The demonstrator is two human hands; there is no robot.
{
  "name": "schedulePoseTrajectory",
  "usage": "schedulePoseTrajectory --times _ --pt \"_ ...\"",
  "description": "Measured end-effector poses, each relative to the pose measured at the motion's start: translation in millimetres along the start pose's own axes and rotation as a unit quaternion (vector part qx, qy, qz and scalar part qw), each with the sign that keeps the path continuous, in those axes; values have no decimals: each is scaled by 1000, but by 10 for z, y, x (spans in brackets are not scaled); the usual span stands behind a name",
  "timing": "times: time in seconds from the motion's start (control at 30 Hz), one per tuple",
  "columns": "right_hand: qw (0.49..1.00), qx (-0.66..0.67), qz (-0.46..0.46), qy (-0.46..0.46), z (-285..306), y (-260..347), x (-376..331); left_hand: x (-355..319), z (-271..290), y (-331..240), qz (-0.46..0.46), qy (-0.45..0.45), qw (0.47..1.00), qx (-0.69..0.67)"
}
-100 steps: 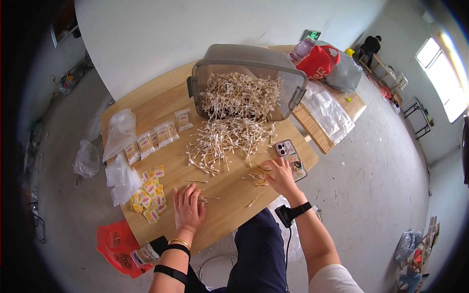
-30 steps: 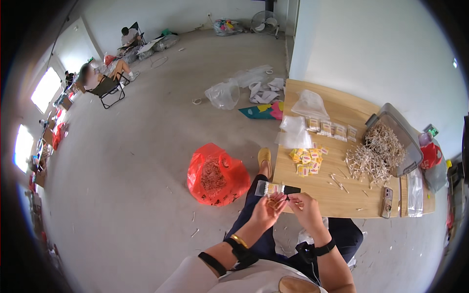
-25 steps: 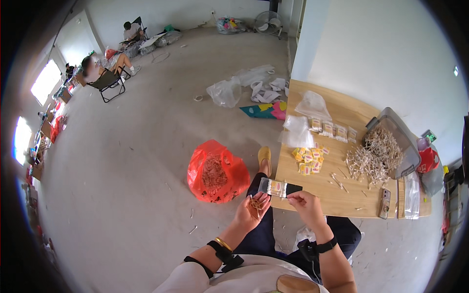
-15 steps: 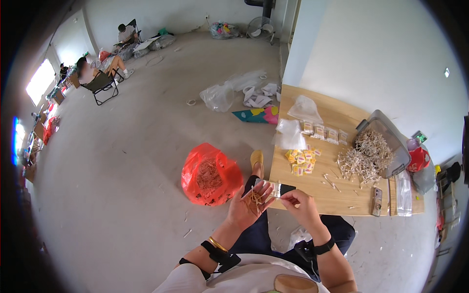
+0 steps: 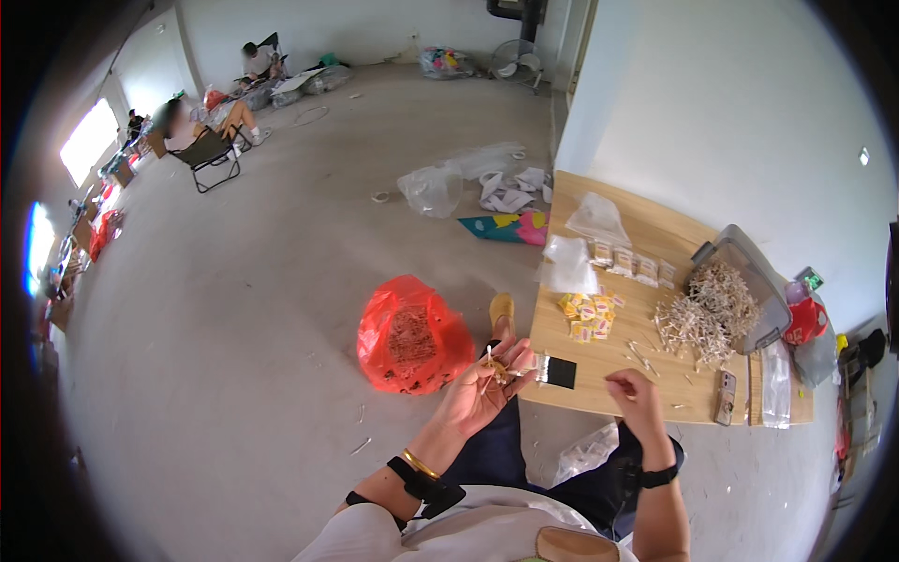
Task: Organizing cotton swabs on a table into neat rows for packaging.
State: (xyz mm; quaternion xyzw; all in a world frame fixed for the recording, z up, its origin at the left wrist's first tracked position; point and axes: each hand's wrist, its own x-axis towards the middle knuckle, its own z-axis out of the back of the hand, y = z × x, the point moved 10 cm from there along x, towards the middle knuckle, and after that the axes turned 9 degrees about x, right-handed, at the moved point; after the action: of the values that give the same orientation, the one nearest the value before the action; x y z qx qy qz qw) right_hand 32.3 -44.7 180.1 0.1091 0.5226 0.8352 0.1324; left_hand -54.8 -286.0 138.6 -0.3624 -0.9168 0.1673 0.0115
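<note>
Beside the wooden bench (image 5: 599, 375), the left hand (image 5: 487, 393) cups small sticks (image 5: 493, 367) in loosely curled fingers, tips toward the right hand (image 5: 637, 398), fingers bent and empty, well apart.

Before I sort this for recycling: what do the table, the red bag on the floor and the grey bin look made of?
Table: seemingly wood or wood veneer, matt, pale with faint grain lines. Red bag: thin plastic film, glossy, crumpled, half see-through to its contents. Grey bin: probably rigid plastic, smooth, translucent grey walls; pale little sticks spill from it, likely wood, too small to confirm.
</note>
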Motion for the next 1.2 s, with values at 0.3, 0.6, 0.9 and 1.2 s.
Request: schedulePoseTrajectory --times 0.3,0.6,0.9,1.2 --pt "991 36 -82 -102 1016 -1086 -565 -161 2470 83 -12 -267 963 -44" --pt "984 46 -117 -123 1156 -1320 -778 -531 3254 -762 -15 -476 874 97" --pt "981 25 -136 -139 1264 -1427 -895 -1334 3959 103 200 -471 790 336" --pt "969 24 -125 -212 1555 -1834 -1085 510 1210 -183 -130 -161 662 720"
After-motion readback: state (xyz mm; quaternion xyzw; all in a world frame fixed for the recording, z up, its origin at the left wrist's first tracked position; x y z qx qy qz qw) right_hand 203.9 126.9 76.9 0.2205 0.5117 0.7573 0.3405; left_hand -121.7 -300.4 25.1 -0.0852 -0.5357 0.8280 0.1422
